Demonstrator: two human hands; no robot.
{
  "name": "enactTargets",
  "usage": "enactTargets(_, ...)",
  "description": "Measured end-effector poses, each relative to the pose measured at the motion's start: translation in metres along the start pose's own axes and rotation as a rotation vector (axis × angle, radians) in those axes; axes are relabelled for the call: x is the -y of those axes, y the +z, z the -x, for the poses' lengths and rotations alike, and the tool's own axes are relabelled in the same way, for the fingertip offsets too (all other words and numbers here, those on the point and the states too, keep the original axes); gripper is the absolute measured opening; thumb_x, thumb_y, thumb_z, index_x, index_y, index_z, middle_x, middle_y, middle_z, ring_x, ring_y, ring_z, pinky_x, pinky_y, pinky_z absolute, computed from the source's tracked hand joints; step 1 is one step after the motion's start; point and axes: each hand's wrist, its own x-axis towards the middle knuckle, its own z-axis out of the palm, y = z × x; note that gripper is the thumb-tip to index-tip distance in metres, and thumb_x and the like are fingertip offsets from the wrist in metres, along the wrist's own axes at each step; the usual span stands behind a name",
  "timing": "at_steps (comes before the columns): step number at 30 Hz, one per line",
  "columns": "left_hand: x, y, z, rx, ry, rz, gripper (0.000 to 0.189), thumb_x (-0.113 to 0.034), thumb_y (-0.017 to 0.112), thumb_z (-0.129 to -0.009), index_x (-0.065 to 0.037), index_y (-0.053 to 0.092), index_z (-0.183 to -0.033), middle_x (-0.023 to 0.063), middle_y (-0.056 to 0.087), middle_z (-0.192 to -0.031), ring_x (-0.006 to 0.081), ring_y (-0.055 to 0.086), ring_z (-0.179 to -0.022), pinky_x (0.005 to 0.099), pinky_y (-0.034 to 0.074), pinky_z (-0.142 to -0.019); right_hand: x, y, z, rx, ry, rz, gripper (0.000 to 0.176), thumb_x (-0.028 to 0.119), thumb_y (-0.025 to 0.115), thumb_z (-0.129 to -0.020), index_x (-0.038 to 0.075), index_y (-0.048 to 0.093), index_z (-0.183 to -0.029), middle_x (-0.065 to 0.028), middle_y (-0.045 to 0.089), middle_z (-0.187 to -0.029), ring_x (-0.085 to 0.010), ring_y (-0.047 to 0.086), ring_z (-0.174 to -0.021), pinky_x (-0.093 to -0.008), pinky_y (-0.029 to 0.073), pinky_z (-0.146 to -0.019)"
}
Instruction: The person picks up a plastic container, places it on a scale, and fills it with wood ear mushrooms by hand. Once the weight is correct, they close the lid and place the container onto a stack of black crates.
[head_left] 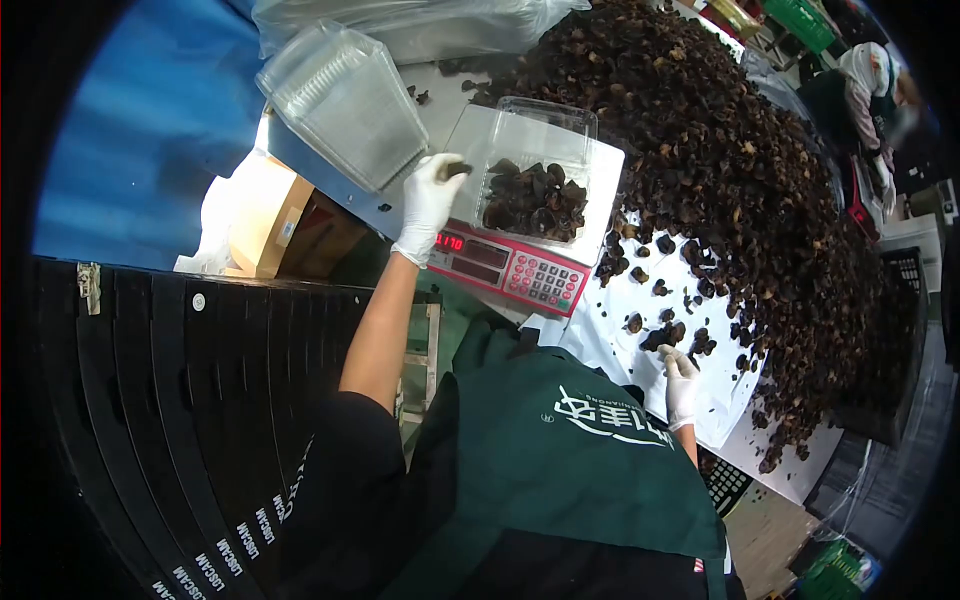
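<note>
A clear plastic box (537, 200) holding dark mushroom pieces stands on the scale's metal plate (608, 165), its lid folded back. Red digits glow on the scale's red panel (510, 268). My left hand (431, 203), in a white glove, is pinched on a dark mushroom piece (457, 170) just left of the box. Down to the right, my gloved right hand (682, 385) touches dark pieces (664, 335) on the white sheet (620, 375); its fingers are close together, and whether they grip a piece is unclear.
A large heap of dark mushrooms (720, 130) covers the table's right side. Stacked clear boxes (345, 105) lie left of the scale, below a plastic bag (420, 30). Black crates (200, 370) stand at lower left. Another person (865, 100) is at upper right.
</note>
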Motion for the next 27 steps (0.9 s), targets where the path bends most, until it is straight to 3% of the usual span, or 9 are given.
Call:
enactTargets(2, -0.032, 0.005, -0.001, 0.129, 0.05, 0.088, 0.032, -0.006, 0.073, -0.08, -0.007, 0.069, -0.112, 0.0044, 0.065, -0.096, 0.0127, 0.06, -0.084, 0.0262, 0.049, -0.078, 0.008, 0.004, -0.009, 0.007, -0.004, -0.007, 0.02, 0.007, 0.058, -0.098, -0.002, 0.07, -0.111, -0.0063, 0.071, -0.101, -0.0122, 0.063, -0.095, -0.0257, 0.048, -0.087)
enactTargets(4, -0.039, 0.013, 0.0, 0.246, 0.083, 0.172, 0.037, -0.006, 0.073, -0.08, -0.007, 0.067, -0.117, 0.0041, 0.066, -0.099, 0.013, 0.061, -0.088, 0.0261, 0.049, -0.081, 0.028, 0.013, -0.025, 0.033, -0.086, -0.019, 0.023, 0.013, 0.058, -0.099, 0.001, 0.07, -0.114, -0.0047, 0.072, -0.103, -0.0087, 0.062, -0.085, -0.022, 0.046, -0.074)
enactTargets(8, -0.019, -0.003, 0.007, 0.07, -0.027, 0.135, 0.039, -0.004, 0.068, -0.084, -0.006, 0.062, -0.123, 0.0039, 0.066, -0.101, 0.0107, 0.061, -0.089, 0.0257, 0.05, -0.079, 0.1, 0.045, -0.059, 0.067, -0.228, 0.135, 0.025, 0.014, 0.059, -0.098, 0.0, 0.07, -0.114, -0.0031, 0.072, -0.101, -0.0074, 0.058, -0.082, -0.0232, 0.047, -0.072)
enactTargets(10, -0.009, -0.011, 0.02, 0.061, -0.075, 0.099, 0.035, -0.005, 0.064, -0.088, -0.005, 0.061, -0.123, 0.0043, 0.066, -0.099, 0.0099, 0.06, -0.085, 0.0255, 0.051, -0.077, 0.126, 0.063, -0.093, 0.162, -0.305, 0.209, 0.027, 0.017, 0.061, -0.097, 0.0, 0.069, -0.116, -0.0093, 0.071, -0.114, -0.015, 0.065, -0.101, -0.0284, 0.048, -0.091)
enactTargets(12, -0.007, -0.016, 0.036, 0.145, -0.271, 0.018, 0.034, -0.006, 0.059, -0.092, -0.005, 0.059, -0.126, 0.0049, 0.065, -0.096, 0.0097, 0.06, -0.079, 0.0247, 0.051, -0.074, 0.166, 0.096, -0.116, 0.195, -0.391, 0.081, 0.035, 0.015, 0.059, -0.097, -0.001, 0.062, -0.128, -0.0097, 0.069, -0.118, -0.0128, 0.063, -0.102, -0.0265, 0.05, -0.087)
enactTargets(16, -0.009, -0.008, 0.061, 0.384, -0.52, 0.545, 0.036, -0.009, 0.052, -0.099, 0.004, 0.05, -0.132, 0.0086, 0.065, -0.095, 0.0113, 0.06, -0.077, 0.0234, 0.052, -0.069, 0.217, 0.158, -0.183, 0.251, -0.384, 0.052, 0.059, 0.02, 0.062, -0.092, -0.005, 0.044, -0.142, -0.0232, 0.057, -0.135, -0.0276, 0.056, -0.124, -0.0324, 0.044, -0.103)
enactTargets(20, -0.017, -0.003, 0.075, 0.382, -0.552, 0.711, 0.038, -0.015, 0.053, -0.101, 0.003, 0.048, -0.134, 0.011, 0.065, -0.102, 0.0149, 0.064, -0.086, 0.0268, 0.054, -0.078, 0.239, 0.193, -0.216, 0.27, -0.36, 0.096, 0.068, 0.025, 0.063, -0.093, -0.007, 0.035, -0.146, -0.0237, 0.054, -0.139, -0.0304, 0.056, -0.125, -0.0329, 0.043, -0.104)
enactTargets(23, -0.023, -0.011, 0.081, 0.385, -0.569, 0.841, 0.042, -0.027, 0.052, -0.103, 0.002, 0.048, -0.133, 0.0133, 0.064, -0.106, 0.0188, 0.066, -0.093, 0.0302, 0.055, -0.084, 0.259, 0.189, -0.194, 0.293, -0.295, -0.522, 0.065, 0.038, 0.056, -0.1, -0.004, 0.037, -0.146, -0.0219, 0.05, -0.142, -0.0286, 0.058, -0.121, -0.0371, 0.046, -0.103)
enactTargets(27, -0.023, -0.019, 0.082, 0.413, -0.709, 1.067, 0.053, -0.043, 0.047, -0.103, 0.001, 0.048, -0.132, 0.0154, 0.063, -0.108, 0.024, 0.066, -0.101, 0.0341, 0.054, -0.089, 0.237, 0.156, -0.159, 0.372, -0.407, -0.088, 0.053, 0.028, 0.059, -0.099, -0.003, 0.047, -0.14, -0.0189, 0.058, -0.135, -0.0243, 0.058, -0.12, -0.0349, 0.045, -0.104)
